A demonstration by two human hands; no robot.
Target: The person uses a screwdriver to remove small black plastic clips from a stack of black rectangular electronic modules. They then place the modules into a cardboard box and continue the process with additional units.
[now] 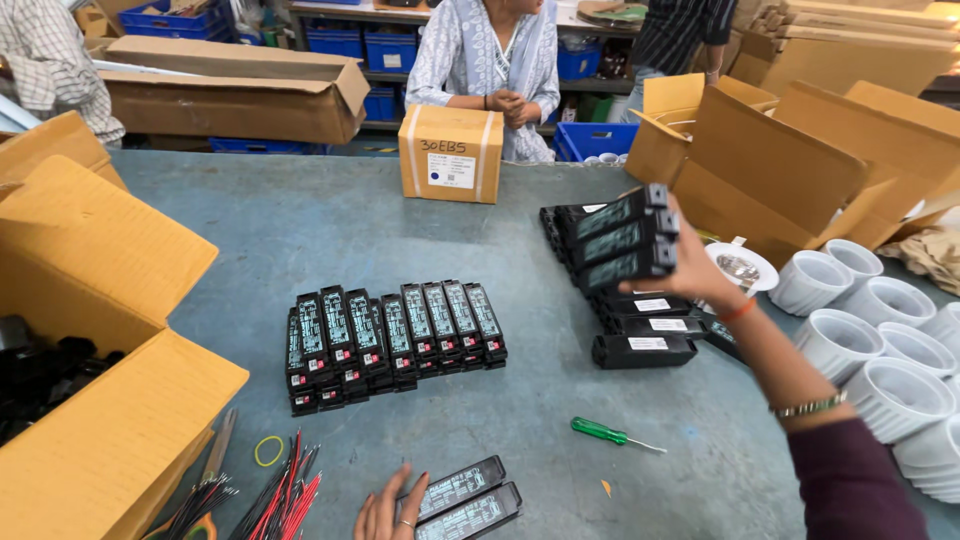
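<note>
Item: black oblong driver modules with printed green-faced tops, rigid plastic casings.

Landmark: the flat row of modules lying at the middle of the grey-blue table.

Right hand: raised up and to the right of the row, fingers clamped around three stacked modules, held side-on above a dark pile of further modules.

Left hand: below the row at the picture's lower edge, fingers spread and resting on the near end of two modules lying side by side on the table.

Handling, as judged: the casings look stiff, light and smooth-sided, so a stack may slip sideways; best gripped across the long sides near one end, clear of the connector ends. Probably not fragile, but the terminal ends look easiest to damage.

Also present: green-handled screwdriver right of and below the row; red and black wires and a yellow rubber band below left; open cardboard box far left; white round lamp housings far right; a taped small carton above the row.

Room: a workshop, blue bins on shelving behind, other people standing at the far side of the table.
</note>
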